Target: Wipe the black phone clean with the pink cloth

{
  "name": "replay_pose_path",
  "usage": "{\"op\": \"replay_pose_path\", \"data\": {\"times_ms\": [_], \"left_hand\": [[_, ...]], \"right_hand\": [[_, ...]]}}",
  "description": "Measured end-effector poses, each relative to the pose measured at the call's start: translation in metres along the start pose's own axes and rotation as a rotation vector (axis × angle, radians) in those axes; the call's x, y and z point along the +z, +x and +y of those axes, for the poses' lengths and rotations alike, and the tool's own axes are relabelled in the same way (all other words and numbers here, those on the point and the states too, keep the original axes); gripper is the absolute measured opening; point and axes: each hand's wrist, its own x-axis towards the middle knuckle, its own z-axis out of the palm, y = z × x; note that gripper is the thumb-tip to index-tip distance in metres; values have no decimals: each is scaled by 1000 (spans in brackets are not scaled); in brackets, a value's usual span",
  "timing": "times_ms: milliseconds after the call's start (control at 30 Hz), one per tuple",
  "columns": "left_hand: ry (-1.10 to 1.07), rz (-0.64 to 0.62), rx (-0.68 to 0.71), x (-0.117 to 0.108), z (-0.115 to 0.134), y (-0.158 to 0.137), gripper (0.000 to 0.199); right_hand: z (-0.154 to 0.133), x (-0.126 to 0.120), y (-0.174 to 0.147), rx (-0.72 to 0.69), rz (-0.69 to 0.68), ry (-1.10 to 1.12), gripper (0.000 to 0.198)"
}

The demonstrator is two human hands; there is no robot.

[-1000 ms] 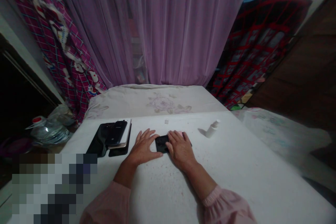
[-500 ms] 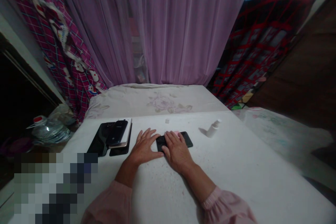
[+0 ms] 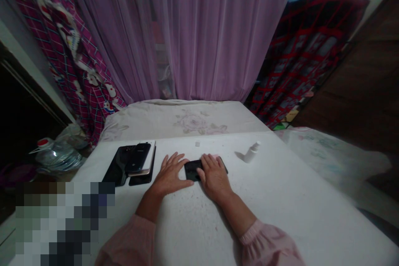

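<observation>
We see a black phone [image 3: 193, 170] lying flat on the white surface [image 3: 264, 216], its long side running left to right. Our left hand [image 3: 170, 176] is at the phone's left end with thumb and fingers spread wide; the forefinger and thumb reach the far and near corners of that end, though we cannot tell how firmly they touch. Our right hand [image 3: 215, 178] lies palm down across the middle and right part of the phone, fingers stretched out close together and the thumb set apart toward the left. A pink piece [image 3: 215, 156] shows beyond these fingers at the phone's far edge; we cannot tell whether the hand grips it or just rests on it.

Left of the phone and apart from it, we find a pile: a dark phone [image 3: 141, 157] over a white phone [image 3: 151, 158], with a black device [image 3: 140, 179] beneath, and a larger black tablet [image 3: 116, 166] at the pile's left. Just beyond the phone lies a small pale square [image 3: 197, 144]. To the phone's right and slightly beyond it stands a white spray bottle [image 3: 252, 153]. Fine specks [image 3: 204, 205] lie scattered on the near side of the phone.
</observation>
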Motion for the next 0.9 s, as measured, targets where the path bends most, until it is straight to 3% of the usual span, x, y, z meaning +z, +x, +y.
{"op": "replay_pose_path", "data": {"times_ms": [167, 433, 500, 700, 800, 900], "left_hand": [[4, 0, -9, -1, 2, 0, 72], [1, -25, -14, -4, 1, 0, 72], [8, -27, -21, -4, 2, 0, 72], [16, -39, -28, -5, 5, 1, 71], [8, -51, -32, -6, 4, 1, 72], [-1, -54, -30, -6, 3, 1, 73]], "right_hand": [[-8, -2, -1, -110, -41, 76, 48], [19, -4, 2, 126, 22, -25, 44], [18, -2, 1, 94, 27, -25, 46], [-1, 0, -3, -183, -10, 64, 48], [-1, -2, -3, -176, -5, 76, 46], [7, -3, -1, -70, 17, 47, 43]]}}
